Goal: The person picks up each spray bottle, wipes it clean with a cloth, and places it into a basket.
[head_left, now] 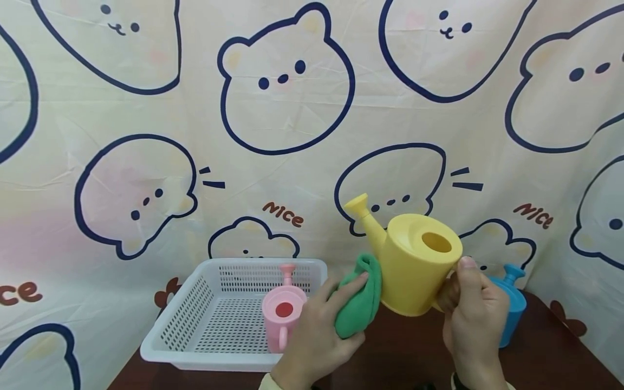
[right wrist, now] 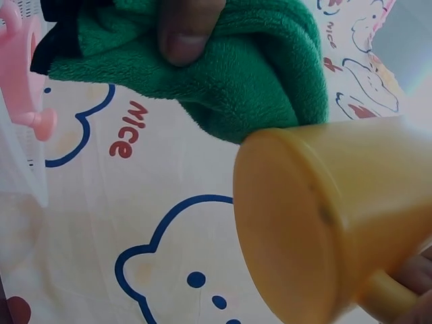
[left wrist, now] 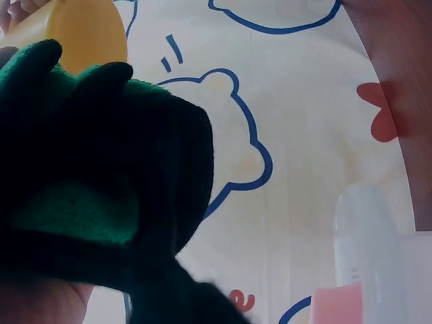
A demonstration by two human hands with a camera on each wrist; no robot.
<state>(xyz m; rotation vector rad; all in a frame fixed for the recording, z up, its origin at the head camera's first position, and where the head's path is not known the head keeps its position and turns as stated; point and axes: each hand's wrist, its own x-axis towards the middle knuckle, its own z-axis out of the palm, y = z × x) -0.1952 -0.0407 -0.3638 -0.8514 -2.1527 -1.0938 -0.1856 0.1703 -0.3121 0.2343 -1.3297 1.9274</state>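
The yellow watering can [head_left: 414, 265], tilted and raised above the bench [head_left: 395, 355], is just left of the right grip [head_left: 475, 317], which is curled round its handle. On its spout side, the left grip [head_left: 324, 325] holds a bunched green cloth [head_left: 358, 311] against the wall. Best to keep the handle steady, press the cloth flat and spare the slender spout. Left of the left grip, a pink watering can [head_left: 272, 333] stands in a white basket [head_left: 209, 363]; beyond the right grip stands a blue one [head_left: 511, 319].

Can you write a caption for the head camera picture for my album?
A left hand holds a green cloth against a yellow watering can gripped by the right hand.
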